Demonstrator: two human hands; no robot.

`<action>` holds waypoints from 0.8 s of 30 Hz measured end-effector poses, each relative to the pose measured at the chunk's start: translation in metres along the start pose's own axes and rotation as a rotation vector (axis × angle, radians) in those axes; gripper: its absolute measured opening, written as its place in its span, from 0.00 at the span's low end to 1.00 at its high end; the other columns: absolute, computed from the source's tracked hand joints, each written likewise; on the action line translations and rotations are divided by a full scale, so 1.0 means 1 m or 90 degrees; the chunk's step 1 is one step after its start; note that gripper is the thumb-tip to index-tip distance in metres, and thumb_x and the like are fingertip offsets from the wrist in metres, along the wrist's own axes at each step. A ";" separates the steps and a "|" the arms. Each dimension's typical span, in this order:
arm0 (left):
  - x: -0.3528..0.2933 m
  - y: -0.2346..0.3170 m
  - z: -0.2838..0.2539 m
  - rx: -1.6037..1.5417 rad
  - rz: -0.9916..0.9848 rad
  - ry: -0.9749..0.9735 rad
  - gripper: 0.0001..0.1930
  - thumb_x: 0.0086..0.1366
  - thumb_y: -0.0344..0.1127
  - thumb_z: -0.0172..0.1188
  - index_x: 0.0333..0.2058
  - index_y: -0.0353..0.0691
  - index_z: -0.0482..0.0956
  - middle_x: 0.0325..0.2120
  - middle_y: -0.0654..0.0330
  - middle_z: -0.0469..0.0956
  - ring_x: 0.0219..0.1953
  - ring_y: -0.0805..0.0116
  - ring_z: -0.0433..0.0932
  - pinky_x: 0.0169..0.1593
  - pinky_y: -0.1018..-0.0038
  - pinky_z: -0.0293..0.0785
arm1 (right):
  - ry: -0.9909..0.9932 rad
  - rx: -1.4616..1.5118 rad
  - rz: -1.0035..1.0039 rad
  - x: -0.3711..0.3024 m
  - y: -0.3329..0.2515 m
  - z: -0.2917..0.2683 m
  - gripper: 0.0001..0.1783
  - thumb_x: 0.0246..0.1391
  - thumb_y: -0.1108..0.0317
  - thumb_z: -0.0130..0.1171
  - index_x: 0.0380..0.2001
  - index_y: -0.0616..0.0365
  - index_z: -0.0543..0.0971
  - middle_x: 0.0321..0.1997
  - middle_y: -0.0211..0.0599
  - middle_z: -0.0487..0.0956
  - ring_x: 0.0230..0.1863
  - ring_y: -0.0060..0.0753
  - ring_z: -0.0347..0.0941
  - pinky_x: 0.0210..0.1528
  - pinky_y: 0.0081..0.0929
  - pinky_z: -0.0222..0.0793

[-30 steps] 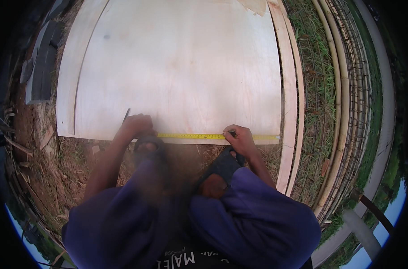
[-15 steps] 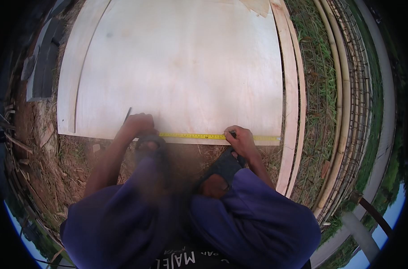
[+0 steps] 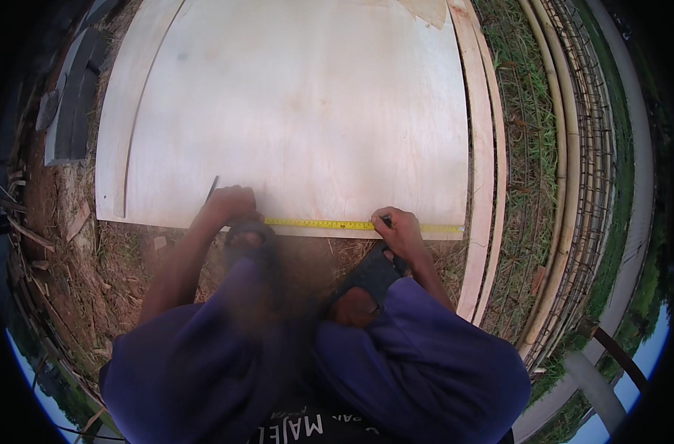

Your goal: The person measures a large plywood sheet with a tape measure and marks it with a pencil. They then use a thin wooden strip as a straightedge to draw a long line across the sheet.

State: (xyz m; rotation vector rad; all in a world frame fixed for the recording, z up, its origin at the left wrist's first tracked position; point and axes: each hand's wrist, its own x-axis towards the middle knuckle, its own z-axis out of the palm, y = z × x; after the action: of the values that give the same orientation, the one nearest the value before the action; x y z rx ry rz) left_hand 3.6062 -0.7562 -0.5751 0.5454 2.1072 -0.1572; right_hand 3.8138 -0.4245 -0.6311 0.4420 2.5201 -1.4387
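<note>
A yellow tape measure blade [image 3: 318, 223] lies stretched along the near edge of a pale plywood sheet [image 3: 300, 118]. My left hand [image 3: 232, 206] is closed at the blade's left end; the tape's case, if it is there, is hidden. A thin dark stick, perhaps a pencil [image 3: 213, 186], pokes up beside that hand. Farther right, my right hand [image 3: 398, 226] pinches at the blade, its fingers bent. Something small and dark shows between thumb and finger, too little of it to name. Past this hand the blade runs on toward the sheet's right corner.
Long wooden planks [image 3: 483, 148] lie along the sheet's right side, and a wooden strip [image 3: 143, 96] rests on its left. Bamboo poles [image 3: 566, 148] and wire-like bars lie beyond grass. At left are grey blocks [image 3: 72, 111] and wood scraps. My sandalled feet stand at the near edge.
Almost nothing differs. Both hands keep their places on the tape, and the view has shifted very slightly.
</note>
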 end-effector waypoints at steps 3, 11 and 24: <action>-0.001 0.002 -0.003 -0.001 -0.009 -0.014 0.22 0.53 0.57 0.68 0.32 0.41 0.88 0.31 0.50 0.86 0.38 0.51 0.85 0.44 0.58 0.79 | -0.001 0.001 -0.002 -0.001 0.002 0.001 0.12 0.60 0.62 0.65 0.38 0.61 0.83 0.31 0.44 0.84 0.32 0.33 0.82 0.37 0.31 0.76; -0.001 0.000 0.000 -0.005 -0.011 -0.010 0.23 0.53 0.57 0.68 0.32 0.41 0.88 0.32 0.49 0.86 0.38 0.50 0.85 0.44 0.58 0.79 | -0.019 0.007 0.033 -0.001 -0.006 -0.003 0.12 0.60 0.62 0.65 0.39 0.60 0.83 0.32 0.44 0.84 0.32 0.33 0.81 0.37 0.30 0.75; 0.000 0.003 -0.002 0.007 -0.008 -0.011 0.23 0.53 0.58 0.68 0.31 0.41 0.88 0.31 0.50 0.86 0.37 0.50 0.85 0.44 0.57 0.79 | -0.003 0.011 0.028 -0.002 -0.007 -0.002 0.12 0.60 0.62 0.64 0.38 0.60 0.83 0.31 0.45 0.84 0.32 0.35 0.82 0.36 0.31 0.76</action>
State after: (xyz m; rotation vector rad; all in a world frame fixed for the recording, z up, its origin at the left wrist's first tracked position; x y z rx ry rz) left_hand 3.6059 -0.7527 -0.5733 0.5359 2.0948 -0.1789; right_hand 3.8132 -0.4264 -0.6234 0.4935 2.4808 -1.4447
